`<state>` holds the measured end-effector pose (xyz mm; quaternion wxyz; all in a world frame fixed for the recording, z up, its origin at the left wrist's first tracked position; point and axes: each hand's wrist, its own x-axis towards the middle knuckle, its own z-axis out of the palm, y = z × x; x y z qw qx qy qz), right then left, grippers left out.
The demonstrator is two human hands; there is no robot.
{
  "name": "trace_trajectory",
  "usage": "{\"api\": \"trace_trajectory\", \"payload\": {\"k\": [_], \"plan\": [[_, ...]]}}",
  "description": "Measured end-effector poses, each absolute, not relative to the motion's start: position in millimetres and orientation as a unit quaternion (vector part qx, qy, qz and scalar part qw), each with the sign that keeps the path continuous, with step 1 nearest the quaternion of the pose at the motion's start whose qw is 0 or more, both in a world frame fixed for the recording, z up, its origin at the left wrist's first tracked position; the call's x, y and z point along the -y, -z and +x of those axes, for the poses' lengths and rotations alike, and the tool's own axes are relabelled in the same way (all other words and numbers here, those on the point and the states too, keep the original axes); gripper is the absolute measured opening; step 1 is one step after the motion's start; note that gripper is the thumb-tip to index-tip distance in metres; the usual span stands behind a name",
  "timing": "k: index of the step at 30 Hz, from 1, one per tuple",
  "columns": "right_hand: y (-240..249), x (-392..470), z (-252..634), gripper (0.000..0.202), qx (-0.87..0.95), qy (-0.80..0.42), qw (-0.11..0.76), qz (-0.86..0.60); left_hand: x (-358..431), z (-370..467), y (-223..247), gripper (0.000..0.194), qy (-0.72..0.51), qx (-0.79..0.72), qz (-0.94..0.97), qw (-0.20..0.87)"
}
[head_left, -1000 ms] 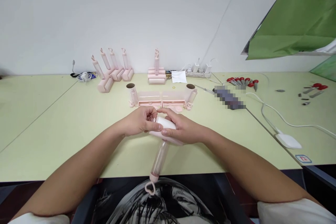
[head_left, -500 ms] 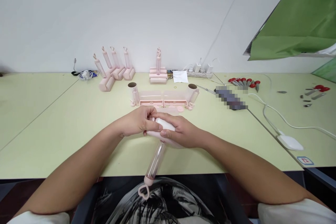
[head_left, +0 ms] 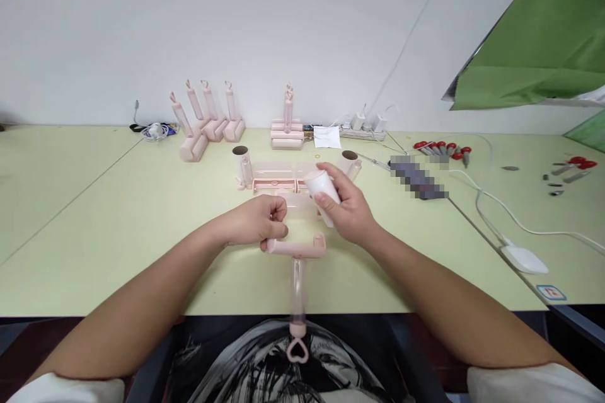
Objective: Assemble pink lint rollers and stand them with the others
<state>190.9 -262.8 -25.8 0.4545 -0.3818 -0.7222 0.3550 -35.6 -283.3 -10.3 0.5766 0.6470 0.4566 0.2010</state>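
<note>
My right hand (head_left: 348,206) is wrapped round a white sticky roll (head_left: 325,192), lifted and tilted above the table, a pale pink end showing at its top. The fingers of my left hand (head_left: 265,221) are closed at the left end of a pink lint roller handle (head_left: 299,250). That handle has a bare cradle with an upturned end at the right, a clear stem and a heart-shaped loop hanging over the table edge. Behind both hands lies a clear pinkish cover (head_left: 300,206), partly hidden by my right hand.
Farther back are two pink trays (head_left: 274,186) and cardboard-cored rolls (head_left: 240,167). Several lint rollers (head_left: 215,129) stand by the wall. To the right are a blurred dark object (head_left: 416,177), red-handled tools (head_left: 442,150), a white cable (head_left: 515,223) and a white charger (head_left: 524,259).
The white roll has come off the lint roller handle and moved up and right in my right hand. The handle has swung from slanted to upright in view, its cradle now bare.
</note>
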Motion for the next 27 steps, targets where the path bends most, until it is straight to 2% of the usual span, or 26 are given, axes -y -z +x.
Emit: {"api": "trace_trajectory", "payload": {"k": [4,10,14,22,27], "plan": [[20,258,200,0.063,0.684,-0.399,0.471,-0.388,283,-43,11,0.021,-0.09,-0.439,0.683,0.577],[19,261,202,0.058,0.764,-0.325,0.424,-0.363,274,-61,1,0.019,0.008,-0.428,0.739,0.52],[22,260,202,0.057,0.785,-0.301,0.41,-0.354,265,-80,-5,0.018,0.024,-0.463,0.763,0.45],[24,256,202,0.058,0.805,-0.296,0.382,-0.345,253,-104,-4,0.017,0.001,-0.524,0.764,0.377],[26,255,202,0.06,0.835,-0.261,0.355,-0.331,247,-121,-5,0.019,0.058,-0.564,0.762,0.312]]}}
